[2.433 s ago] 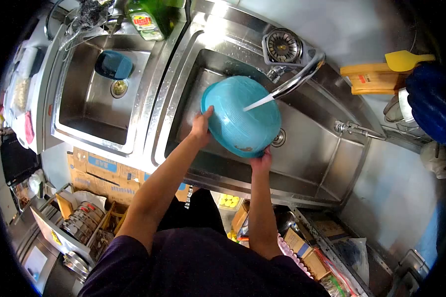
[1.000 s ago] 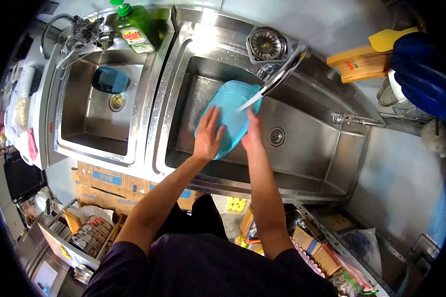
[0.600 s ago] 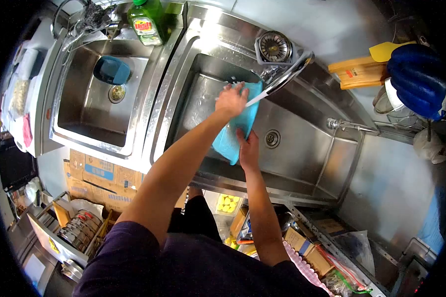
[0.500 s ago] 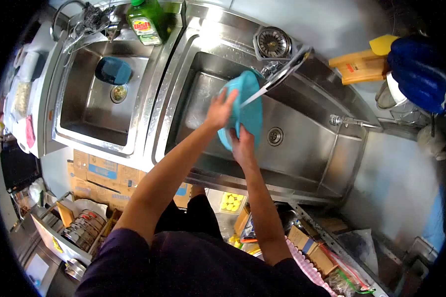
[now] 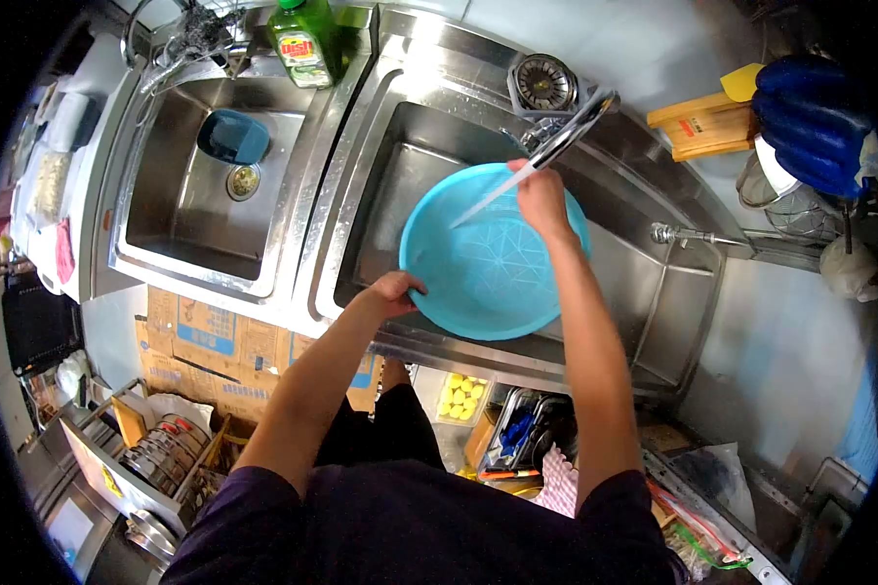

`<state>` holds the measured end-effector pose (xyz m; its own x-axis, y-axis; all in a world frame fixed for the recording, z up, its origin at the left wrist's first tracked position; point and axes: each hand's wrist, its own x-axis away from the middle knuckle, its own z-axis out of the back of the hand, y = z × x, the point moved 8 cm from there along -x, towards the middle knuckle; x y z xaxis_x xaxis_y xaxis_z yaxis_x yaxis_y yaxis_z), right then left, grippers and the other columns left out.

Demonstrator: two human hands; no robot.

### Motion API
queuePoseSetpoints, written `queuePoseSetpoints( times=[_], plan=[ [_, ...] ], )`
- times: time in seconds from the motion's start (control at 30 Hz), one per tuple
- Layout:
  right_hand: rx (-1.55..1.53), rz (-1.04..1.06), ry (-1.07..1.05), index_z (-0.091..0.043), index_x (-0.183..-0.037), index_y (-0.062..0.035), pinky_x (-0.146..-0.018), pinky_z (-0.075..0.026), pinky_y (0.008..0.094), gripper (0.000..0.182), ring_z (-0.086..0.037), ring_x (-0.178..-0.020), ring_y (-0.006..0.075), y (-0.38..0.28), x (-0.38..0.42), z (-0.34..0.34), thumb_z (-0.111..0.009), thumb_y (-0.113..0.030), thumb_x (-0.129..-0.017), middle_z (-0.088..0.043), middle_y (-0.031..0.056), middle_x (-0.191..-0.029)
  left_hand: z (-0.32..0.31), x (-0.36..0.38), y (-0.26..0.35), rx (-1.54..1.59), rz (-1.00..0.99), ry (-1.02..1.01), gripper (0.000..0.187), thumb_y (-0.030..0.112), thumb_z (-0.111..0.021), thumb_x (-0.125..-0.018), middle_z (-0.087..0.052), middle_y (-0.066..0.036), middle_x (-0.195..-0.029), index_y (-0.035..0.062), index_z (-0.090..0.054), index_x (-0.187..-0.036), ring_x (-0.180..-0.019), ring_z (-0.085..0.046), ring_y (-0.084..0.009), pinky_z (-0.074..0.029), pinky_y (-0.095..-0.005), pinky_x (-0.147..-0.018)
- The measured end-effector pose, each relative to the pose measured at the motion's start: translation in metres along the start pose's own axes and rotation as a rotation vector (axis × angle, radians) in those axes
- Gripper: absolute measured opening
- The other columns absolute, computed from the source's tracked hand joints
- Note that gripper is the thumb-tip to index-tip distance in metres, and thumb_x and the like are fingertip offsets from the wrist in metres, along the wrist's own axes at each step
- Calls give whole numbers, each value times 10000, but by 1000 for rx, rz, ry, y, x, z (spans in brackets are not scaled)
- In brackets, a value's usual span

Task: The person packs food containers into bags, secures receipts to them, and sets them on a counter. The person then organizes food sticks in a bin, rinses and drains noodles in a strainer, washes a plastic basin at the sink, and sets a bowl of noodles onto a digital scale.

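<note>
A round light-blue plastic basin (image 5: 478,283) is held over the large steel sink (image 5: 371,234), its inside facing up. My left hand (image 5: 395,294) is closed on its near left rim, thumb on the inner side. My right hand (image 5: 544,203) grips the far rim, close under the tap's spout (image 5: 576,127); some of its fingers are hidden. A stream of water (image 5: 483,203) runs from the spout into the basin, whose bottom shows a pattern of lines.
A smaller sink (image 5: 180,205) on the left holds a dark blue container (image 5: 234,136). A green dish soap bottle (image 5: 305,47) stands behind, between the sinks. A strainer basket (image 5: 544,82) sits by the tap. A second tap (image 5: 693,237) juts over the right side.
The basin has turned from edge-on to open side up. My right hand has moved up to the far rim, and my left hand down to the near left rim.
</note>
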<state>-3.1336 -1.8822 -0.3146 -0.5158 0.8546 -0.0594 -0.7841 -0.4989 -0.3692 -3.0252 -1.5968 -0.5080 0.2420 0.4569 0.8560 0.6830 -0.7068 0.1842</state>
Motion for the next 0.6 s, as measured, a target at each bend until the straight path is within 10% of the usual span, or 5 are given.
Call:
queuePoseSetpoints(
  times=[0.17, 0.27, 0.43, 0.5, 0.6],
  plan=[
    [-691, 298, 80, -610, -1207, 3, -929, -508, 387, 317, -643, -1059, 316, 10, -63, -47, -529, -212, -989, -668, 170, -1179, -17, 23, 20, -70, -114, -3, 360, -54, -576, -754, -605, -135, -997, -5, -542, -1110, -867, -636, -296, -605, -416, -732],
    [-1241, -364, -181, -613, -1218, 20, -970, -499, 322, 335, -622, -1144, 194, 3, -71, -23, -604, -184, -953, -651, 171, -1209, -5, 49, 42, -219, -232, 91, 579, -24, -573, -752, -601, -157, -1081, 84, -453, -1308, -906, -647, -301, -611, -431, -686],
    [-664, -258, -239, -639, -1146, -12, -831, -511, 312, 424, -658, -958, 186, 25, 17, -38, -650, -381, -937, -683, 120, -1098, -37, 113, 99, -735, -740, 246, 924, 4, -586, -739, -489, -250, -1371, 232, -193, -1544, -1055, -642, -380, -603, -440, -732],
    [-1023, -327, -225, -634, -1139, -28, -795, -504, 339, 427, -647, -892, 180, -27, 85, -39, -658, -399, -930, -685, 93, -1054, -78, 155, 115, -1177, -759, 707, 994, 38, -629, -738, -314, -324, -1495, 247, -124, -1568, -1240, -524, -462, -588, -433, -808],
    [-1600, -562, -157, -601, -1193, -20, -870, -479, 345, 476, -619, -986, 183, -83, 134, -43, -610, -433, -958, -666, 78, -1089, -136, 180, 98, -1527, -813, 789, 970, 90, -676, -740, -133, -345, -1551, 205, -169, -1559, -1436, -216, -488, -551, -490, -892]
  ],
)
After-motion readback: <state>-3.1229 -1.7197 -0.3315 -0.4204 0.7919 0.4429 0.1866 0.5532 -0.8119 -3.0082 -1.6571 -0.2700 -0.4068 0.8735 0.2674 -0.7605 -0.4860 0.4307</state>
